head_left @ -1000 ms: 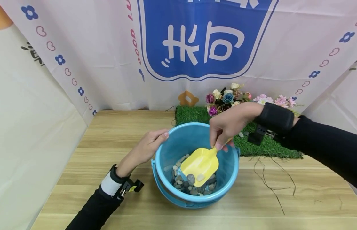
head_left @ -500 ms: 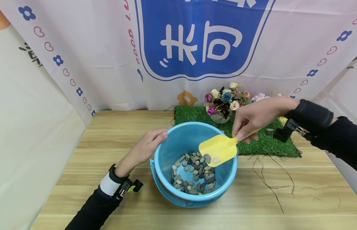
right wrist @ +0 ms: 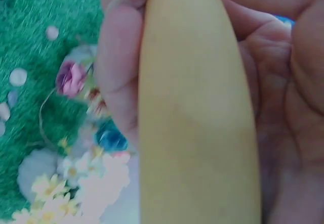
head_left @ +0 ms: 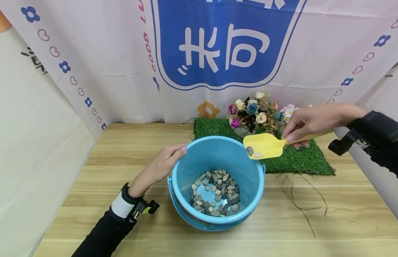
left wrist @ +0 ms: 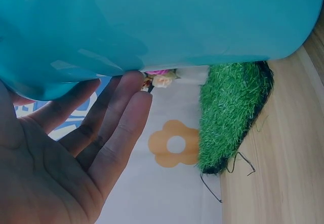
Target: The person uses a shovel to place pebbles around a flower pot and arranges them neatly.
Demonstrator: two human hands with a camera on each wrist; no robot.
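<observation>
A yellow toy shovel [head_left: 266,142] carries two pebbles, one grey and one pale, near the far right rim of a blue bucket [head_left: 179,200]. My right hand [head_left: 309,123] pinches the shovel where its handle meets the scoop; in the right wrist view the handle [right wrist: 197,113] runs past the palm. On the left side of the bucket, my left hand [head_left: 162,162] holds the rim. Its fingers [left wrist: 121,138] rest against the outer wall in the left wrist view, and the thumb is mostly out of sight. Many pebbles [head_left: 231,187] lie on the bucket's bottom.
Behind and right of the bucket lies a green artificial grass mat [head_left: 295,164], bearing pots of artificial flowers [head_left: 253,112]. Pebbles [right wrist: 18,77] are scattered over the grass. Thin dark strands [head_left: 296,203] lie on the wooden table [head_left: 122,142], and a printed cloth [head_left: 128,71] hangs behind.
My right hand has lifted the shovel out of the bucket and moved it up and right, with two pebbles still on it. The left hand has stayed at the rim.
</observation>
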